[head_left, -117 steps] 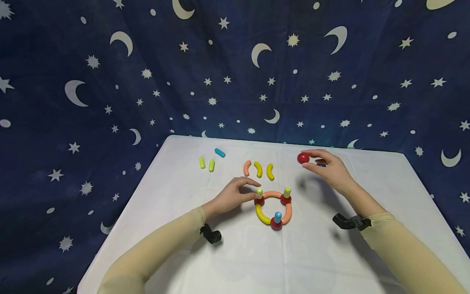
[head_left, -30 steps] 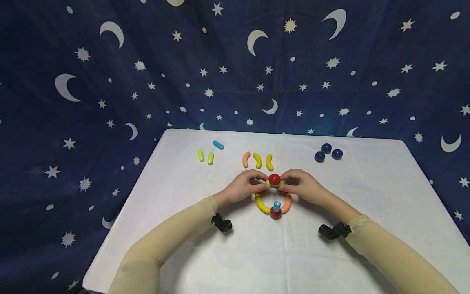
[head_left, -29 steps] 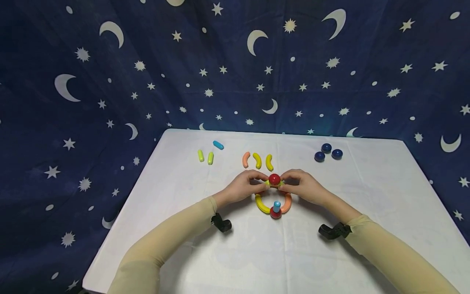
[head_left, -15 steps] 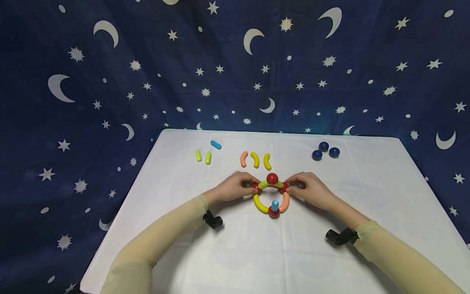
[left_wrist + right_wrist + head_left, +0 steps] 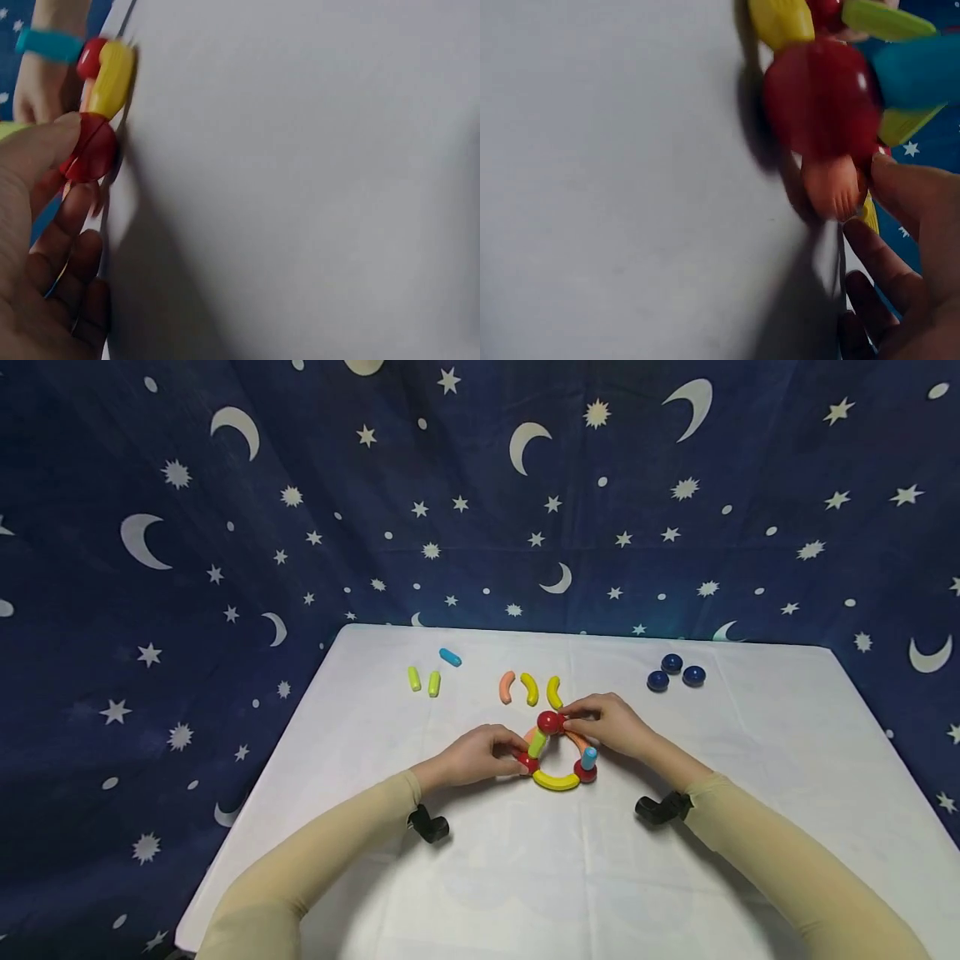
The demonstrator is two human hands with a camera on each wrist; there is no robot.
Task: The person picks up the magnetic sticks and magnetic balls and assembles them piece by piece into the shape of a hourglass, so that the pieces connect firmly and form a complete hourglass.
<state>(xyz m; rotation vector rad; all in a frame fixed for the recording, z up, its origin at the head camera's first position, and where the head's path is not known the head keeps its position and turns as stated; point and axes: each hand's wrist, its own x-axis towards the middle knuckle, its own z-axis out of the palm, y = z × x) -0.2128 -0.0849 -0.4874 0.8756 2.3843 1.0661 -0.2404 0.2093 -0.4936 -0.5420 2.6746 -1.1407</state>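
Observation:
A toy frame of coloured rods and red balls stands mid-table, its ring made of a yellow curved rod [image 5: 557,782] in front and orange curved rods [image 5: 577,742] behind. My left hand [image 5: 480,753] pinches the red ball [image 5: 94,152] at the ring's left corner. With thumb and fingers, my right hand [image 5: 611,725] holds the back corner's red ball, mostly hidden. A green rod [image 5: 537,743] leans from the left corner up to a raised red ball [image 5: 550,722]. On the right corner's red ball [image 5: 586,772] a blue rod [image 5: 589,757] stands upright, its top bare.
Behind the frame lie an orange curved rod [image 5: 507,687] and two yellow curved rods [image 5: 529,689]. Farther left are two green rods [image 5: 434,684] and a blue rod [image 5: 450,657]. Three dark blue balls [image 5: 672,664] sit at the back right of the white table [image 5: 480,877].
The red ball was brought from the right and set atop the green rods. Both hands then moved to corner balls, and the frame has turned counterclockwise, carrying the blue rod from front to right.

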